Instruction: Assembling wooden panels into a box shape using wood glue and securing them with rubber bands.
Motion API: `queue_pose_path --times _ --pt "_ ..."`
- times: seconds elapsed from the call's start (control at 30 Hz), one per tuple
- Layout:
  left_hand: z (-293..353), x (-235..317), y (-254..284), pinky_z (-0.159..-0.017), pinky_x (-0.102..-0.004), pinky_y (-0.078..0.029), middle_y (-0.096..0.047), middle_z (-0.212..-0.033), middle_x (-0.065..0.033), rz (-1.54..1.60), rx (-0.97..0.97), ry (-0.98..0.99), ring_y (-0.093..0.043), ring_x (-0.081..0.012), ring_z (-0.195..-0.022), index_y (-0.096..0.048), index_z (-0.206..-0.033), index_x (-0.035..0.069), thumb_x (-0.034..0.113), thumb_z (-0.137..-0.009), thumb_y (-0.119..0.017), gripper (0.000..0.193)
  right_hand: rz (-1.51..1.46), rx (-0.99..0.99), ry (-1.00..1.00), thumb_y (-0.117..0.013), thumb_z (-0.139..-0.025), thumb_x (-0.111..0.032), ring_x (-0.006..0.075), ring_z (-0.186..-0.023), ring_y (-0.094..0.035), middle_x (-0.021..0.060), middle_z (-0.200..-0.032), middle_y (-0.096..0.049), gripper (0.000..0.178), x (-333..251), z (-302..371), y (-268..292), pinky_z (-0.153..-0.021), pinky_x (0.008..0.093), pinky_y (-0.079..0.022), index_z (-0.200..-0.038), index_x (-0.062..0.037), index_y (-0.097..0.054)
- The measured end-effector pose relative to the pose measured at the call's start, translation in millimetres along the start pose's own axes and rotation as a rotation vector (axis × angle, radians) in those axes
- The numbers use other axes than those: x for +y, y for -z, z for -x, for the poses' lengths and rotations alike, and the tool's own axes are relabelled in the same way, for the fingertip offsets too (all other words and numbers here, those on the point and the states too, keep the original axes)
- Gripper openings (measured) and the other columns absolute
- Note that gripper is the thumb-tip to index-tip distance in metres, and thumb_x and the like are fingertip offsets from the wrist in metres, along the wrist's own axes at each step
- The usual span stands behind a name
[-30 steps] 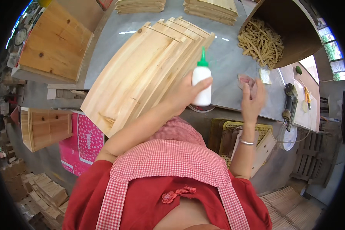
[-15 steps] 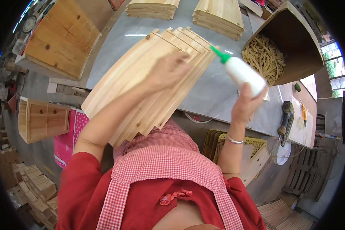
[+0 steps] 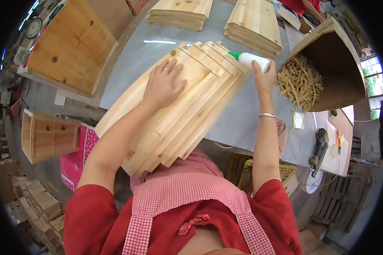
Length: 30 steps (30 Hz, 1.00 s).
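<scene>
Several pale wooden panels (image 3: pixel 174 114) lie fanned in overlapping steps across the table, each with a groove near its far end. My left hand (image 3: pixel 164 85) rests flat on the top panel, fingers spread, with a ring on one finger. My right hand (image 3: pixel 264 76) grips a white squeeze bottle (image 3: pixel 253 62) with a green nozzle. The bottle is tipped, and its nozzle points left over the far ends of the lower panels. Whether the tip touches the wood I cannot tell.
Two stacks of panels (image 3: pixel 181 12) (image 3: pixel 255 27) stand at the back of the grey table (image 3: pixel 127 63). A cardboard box (image 3: pixel 340 72) holding tan strips (image 3: pixel 300 83) lies tipped at the right, beyond a dark power tool (image 3: pixel 318 146). Another person's arm (image 3: pixel 312 10) shows at far right.
My right hand has brought the bottle left and down to the panels' far ends, turning it more level. My left hand has moved left and flattened on the top panel.
</scene>
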<state>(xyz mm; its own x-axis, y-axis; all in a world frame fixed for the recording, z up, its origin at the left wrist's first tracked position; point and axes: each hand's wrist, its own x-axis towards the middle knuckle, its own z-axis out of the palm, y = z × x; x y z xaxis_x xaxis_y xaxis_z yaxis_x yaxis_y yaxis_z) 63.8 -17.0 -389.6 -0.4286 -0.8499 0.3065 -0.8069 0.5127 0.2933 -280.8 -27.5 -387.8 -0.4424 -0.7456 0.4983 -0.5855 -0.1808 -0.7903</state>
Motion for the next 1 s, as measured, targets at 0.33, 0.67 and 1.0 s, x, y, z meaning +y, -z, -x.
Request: queue_pose_path --times 0.33,0.67,1.0 --pt "-3 1 4 -0.114 -0.0466 -0.030 -0.048 -0.146 -0.0151 -0.006 -0.007 0.003 -0.039 -0.0358 -0.138 -0.059 -0.133 0.009 0.036 -0.089 -0.062 0.051 0.052 -0.043 -0.072 -0.078 -0.078 -0.043 0.0345 -0.099 -0.066 0.0232 -0.104 -0.068 0.061 25 -34 -64 -0.087 0.0409 -0.051 -0.113 0.0037 -0.059" --pt "-4 1 4 -0.116 -0.0464 -0.026 -0.047 -0.148 -0.0149 -0.009 -0.028 0.017 -0.037 -0.0336 -0.140 -0.058 -0.135 0.009 0.039 -0.091 -0.060 0.054 0.155 -0.086 -0.001 -0.075 -0.077 -0.038 0.0373 -0.094 -0.068 0.0228 -0.101 -0.070 0.052 30 -46 -46 -0.084 0.0434 -0.053 -0.111 -0.0003 -0.062" --pt "-3 1 2 -0.114 -0.0458 -0.030 -0.047 -0.148 -0.0147 -0.033 -0.002 -0.008 -0.038 -0.0349 -0.139 -0.056 -0.137 0.007 0.035 -0.090 -0.062 0.055 0.282 -0.063 -0.083 -0.075 -0.079 -0.040 0.0358 -0.091 -0.068 0.0217 -0.096 -0.070 0.050 44 -22 46 -0.082 0.0430 -0.051 -0.107 -0.0001 -0.064"
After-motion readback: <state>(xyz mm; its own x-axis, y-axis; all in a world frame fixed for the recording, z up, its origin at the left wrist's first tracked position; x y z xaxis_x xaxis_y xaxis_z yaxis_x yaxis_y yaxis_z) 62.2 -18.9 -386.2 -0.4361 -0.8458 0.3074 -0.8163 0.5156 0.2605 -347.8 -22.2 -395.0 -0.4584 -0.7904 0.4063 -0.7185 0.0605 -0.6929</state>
